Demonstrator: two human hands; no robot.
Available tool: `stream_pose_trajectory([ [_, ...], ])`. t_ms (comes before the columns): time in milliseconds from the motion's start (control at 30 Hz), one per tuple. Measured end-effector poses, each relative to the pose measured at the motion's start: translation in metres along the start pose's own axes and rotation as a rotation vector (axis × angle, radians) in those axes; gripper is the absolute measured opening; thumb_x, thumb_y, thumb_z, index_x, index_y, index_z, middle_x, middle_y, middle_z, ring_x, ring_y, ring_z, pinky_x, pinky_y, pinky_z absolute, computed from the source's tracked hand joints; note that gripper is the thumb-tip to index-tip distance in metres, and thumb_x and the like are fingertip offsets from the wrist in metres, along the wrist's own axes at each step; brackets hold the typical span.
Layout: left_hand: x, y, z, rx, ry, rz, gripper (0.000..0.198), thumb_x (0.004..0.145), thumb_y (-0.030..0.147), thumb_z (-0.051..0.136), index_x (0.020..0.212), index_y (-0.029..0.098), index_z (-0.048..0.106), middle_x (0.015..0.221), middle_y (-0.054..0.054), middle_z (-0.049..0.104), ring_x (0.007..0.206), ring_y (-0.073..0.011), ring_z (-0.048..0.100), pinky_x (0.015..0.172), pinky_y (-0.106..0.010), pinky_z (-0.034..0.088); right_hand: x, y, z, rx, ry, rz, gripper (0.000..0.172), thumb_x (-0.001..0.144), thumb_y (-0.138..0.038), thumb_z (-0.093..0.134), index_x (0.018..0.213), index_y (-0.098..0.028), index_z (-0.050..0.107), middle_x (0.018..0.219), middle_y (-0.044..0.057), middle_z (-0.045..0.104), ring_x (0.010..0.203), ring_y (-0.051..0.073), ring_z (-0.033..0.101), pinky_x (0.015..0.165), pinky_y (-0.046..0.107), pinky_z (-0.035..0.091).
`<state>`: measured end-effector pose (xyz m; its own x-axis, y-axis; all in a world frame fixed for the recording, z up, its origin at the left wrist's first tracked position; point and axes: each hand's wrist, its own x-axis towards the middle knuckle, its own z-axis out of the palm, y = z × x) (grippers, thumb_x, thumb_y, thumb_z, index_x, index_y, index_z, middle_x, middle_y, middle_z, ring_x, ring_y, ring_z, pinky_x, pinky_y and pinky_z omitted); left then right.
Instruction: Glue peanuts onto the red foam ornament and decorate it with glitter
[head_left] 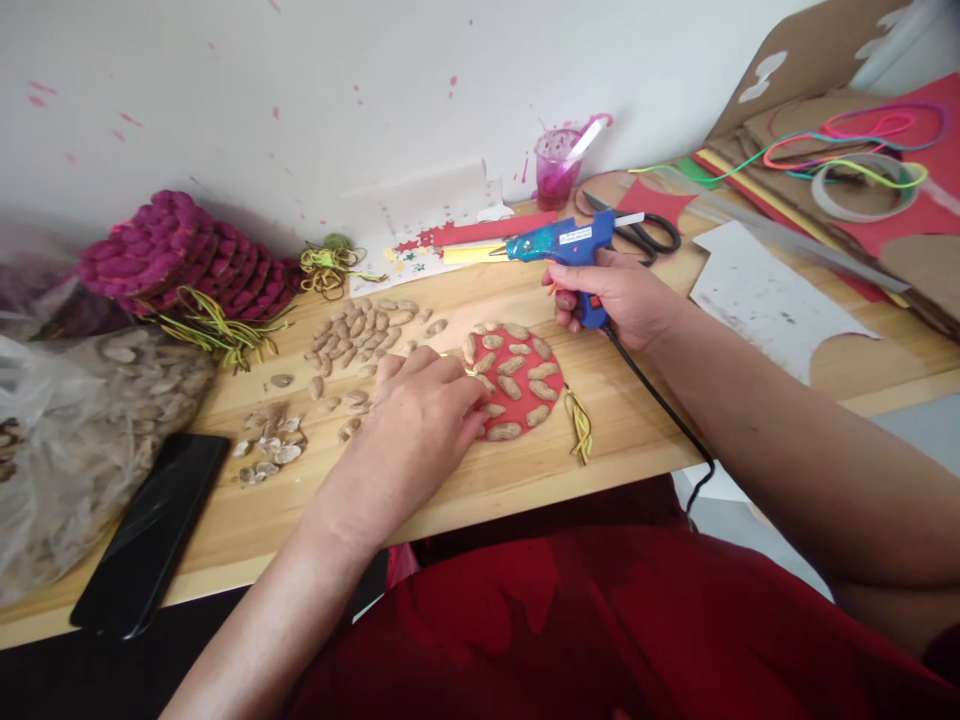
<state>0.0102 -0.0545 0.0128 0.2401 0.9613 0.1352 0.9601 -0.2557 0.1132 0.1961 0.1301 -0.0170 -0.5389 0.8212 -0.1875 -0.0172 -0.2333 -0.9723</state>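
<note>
My right hand [611, 295] is wrapped around the handle of a blue hot glue gun [566, 240], its nozzle pointing left above the table. Below it lies a red disc [529, 376] with several whole peanuts [510, 387] spread over its face. A yellow-green cord tassel [580, 425] hangs off the disc's right side. At the disc's left edge rests my left hand [427, 410], fingers bent and drawn together. What its fingertips hold, if anything, is hidden behind the hand. Loose peanuts [364, 330] are heaped just beyond it.
Far left are stacked magenta discs [187, 260], a plastic bag of peanuts [82, 450], a black phone [154, 530] and broken shells [274, 450]. Black-handled scissors [652, 240] and a cup of pink liquid [556, 170] stand behind. The glue gun's cord [660, 400] crosses the table's front edge.
</note>
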Motion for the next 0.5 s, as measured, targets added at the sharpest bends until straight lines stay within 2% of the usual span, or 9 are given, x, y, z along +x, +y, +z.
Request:
stream_pose_trajectory([
  [133,-0.008,-0.011,-0.008,-0.017,0.104,-0.043,0.010,0.094,0.025,0.064,0.096,0.025,0.073,0.089,-0.002,0.072,0.090,-0.0241,0.062,0.081,-0.040,0.040,0.000,0.000,0.000,0.007,-0.002,0.003,0.017,0.086,-0.026,0.077,0.080,-0.016,0.064,0.056,-0.001,0.055,0.050,0.012,0.059,0.042,0.020,0.044],
  [400,-0.041,-0.042,-0.019,-0.057,0.220,-0.213,0.025,0.094,0.037,0.063,0.077,0.022,0.072,0.074,-0.002,0.071,0.075,-0.0213,0.062,0.071,-0.036,0.043,-0.001,-0.002,0.001,0.013,-0.036,0.004,0.018,0.086,-0.027,0.076,0.079,-0.016,0.063,0.057,-0.002,0.053,0.048,0.011,0.056,0.041,0.021,0.042],
  [500,-0.057,-0.055,-0.020,0.000,0.246,-0.271,0.026,0.095,0.038,0.062,0.077,0.021,0.072,0.073,-0.003,0.072,0.073,-0.0218,0.063,0.069,-0.036,0.043,-0.003,-0.003,0.001,0.009,-0.046,0.003,0.017,0.087,-0.026,0.074,0.080,-0.016,0.063,0.057,-0.002,0.052,0.049,0.012,0.055,0.041,0.021,0.042],
])
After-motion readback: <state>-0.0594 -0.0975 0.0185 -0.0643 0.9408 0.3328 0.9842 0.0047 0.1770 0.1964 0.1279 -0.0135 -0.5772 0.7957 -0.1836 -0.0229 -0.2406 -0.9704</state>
